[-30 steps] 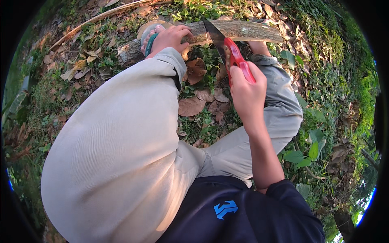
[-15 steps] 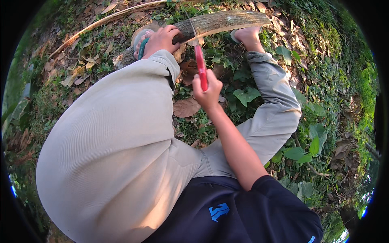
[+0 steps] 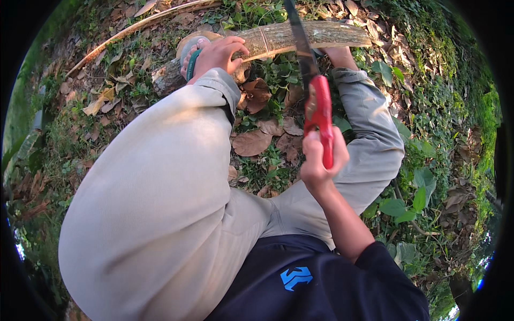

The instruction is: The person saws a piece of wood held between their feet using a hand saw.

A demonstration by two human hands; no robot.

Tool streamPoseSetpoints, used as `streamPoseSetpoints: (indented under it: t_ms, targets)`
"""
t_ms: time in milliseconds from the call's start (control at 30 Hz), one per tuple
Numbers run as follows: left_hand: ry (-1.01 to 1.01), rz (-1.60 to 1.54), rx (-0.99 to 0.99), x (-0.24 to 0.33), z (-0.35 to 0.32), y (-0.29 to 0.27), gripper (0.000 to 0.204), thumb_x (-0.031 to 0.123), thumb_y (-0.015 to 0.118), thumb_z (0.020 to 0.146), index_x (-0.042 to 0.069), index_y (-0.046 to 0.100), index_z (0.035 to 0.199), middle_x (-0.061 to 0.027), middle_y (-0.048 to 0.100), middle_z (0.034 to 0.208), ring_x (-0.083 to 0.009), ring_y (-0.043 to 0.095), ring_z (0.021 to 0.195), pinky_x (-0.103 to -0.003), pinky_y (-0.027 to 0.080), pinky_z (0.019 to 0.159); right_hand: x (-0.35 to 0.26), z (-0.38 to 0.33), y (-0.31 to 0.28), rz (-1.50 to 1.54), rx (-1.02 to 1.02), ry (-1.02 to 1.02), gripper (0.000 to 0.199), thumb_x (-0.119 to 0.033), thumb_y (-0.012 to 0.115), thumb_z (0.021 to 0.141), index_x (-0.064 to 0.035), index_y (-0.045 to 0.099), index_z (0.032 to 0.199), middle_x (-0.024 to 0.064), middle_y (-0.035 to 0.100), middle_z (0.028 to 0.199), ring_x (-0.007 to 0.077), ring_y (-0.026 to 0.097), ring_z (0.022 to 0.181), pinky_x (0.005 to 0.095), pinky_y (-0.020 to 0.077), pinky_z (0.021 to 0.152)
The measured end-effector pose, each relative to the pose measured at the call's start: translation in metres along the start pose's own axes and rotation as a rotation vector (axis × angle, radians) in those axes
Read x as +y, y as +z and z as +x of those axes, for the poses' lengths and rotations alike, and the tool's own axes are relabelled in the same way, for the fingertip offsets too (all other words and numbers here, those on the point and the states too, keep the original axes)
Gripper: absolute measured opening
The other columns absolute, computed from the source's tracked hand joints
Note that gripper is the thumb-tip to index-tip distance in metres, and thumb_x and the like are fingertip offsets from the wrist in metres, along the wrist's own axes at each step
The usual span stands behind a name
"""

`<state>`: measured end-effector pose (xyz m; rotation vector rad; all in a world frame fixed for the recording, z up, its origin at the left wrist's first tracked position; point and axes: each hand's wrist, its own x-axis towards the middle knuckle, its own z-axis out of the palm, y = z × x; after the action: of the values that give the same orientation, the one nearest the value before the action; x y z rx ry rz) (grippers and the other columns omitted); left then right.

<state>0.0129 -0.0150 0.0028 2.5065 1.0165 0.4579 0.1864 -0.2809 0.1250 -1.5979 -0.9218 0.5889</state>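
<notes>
Here, as I logged it from the head view: one log (image 3: 300, 38), pale and round-barked, lay on the leaf-strewn ground (image 3: 107, 107) with its long axis running left to right across the top of the picture, rising slightly toward the right. One left hand (image 3: 217, 53), fingers curled down over the log's left part and pressed against it, closed on the wood. One right hand (image 3: 320, 163), wrapped fully shut round the red handle (image 3: 320, 115) of a saw; the hand sat well below the log, nearer my view than the wood. One saw blade (image 3: 300, 40), dark and narrow, ran up from the handle and crossed the log nearly square to its length, just right of the left hand; I could not tell whether the teeth touched the bark. The left hand was the one on the log; the right met it only through the blade. Two knees in pale trousers (image 3: 160, 176) flanked the dry leaves (image 3: 251, 142) between them.
</notes>
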Motion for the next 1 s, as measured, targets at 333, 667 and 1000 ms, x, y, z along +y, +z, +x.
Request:
streamPoseSetpoints:
  t_ms: [333, 667, 1000]
  targets:
    - [-0.01, 0.0, -0.024, -0.005, 0.004, 0.001, 0.015, 0.016, 0.076, 0.084, 0.02, 0.074, 0.098, 0.0029, 0.069, 0.132, -0.023, 0.064, 0.123, -0.038, 0.049, 0.104, 0.004, 0.047, -0.029, 0.131, -0.007, 0.218, 0.012, -0.008, 0.064, 0.097, -0.0031, 0.061, 0.087, -0.0074, 0.044, 0.065, 0.0014, 0.038, 0.06, 0.0238, 0.0314, 0.052]
    - [0.022, -0.006, -0.083, -0.001, 0.003, -0.009, 0.02, 0.015, 0.074, 0.084, 0.02, 0.074, 0.102, 0.0011, 0.067, 0.134, -0.0248, 0.062, 0.124, -0.039, 0.047, 0.105, 0.02, 0.036, 0.027, 0.052, -0.122, 0.222, 0.019, -0.007, 0.065, 0.092, -0.0018, 0.053, 0.079, 0.0005, 0.047, 0.061, 0.0049, 0.04, 0.057, 0.029, 0.0342, 0.051]
    - [-0.05, 0.078, -0.02, -0.007, -0.008, -0.008, 0.018, 0.019, 0.076, 0.083, 0.019, 0.074, 0.101, 0.004, 0.068, 0.132, -0.0241, 0.064, 0.121, -0.041, 0.046, 0.103, -0.033, 0.06, 0.009, 0.107, -0.221, 0.363, 0.014, -0.008, 0.061, 0.096, -0.0042, 0.059, 0.083, -0.0051, 0.05, 0.063, 0.0019, 0.041, 0.048, 0.0226, 0.031, 0.043]
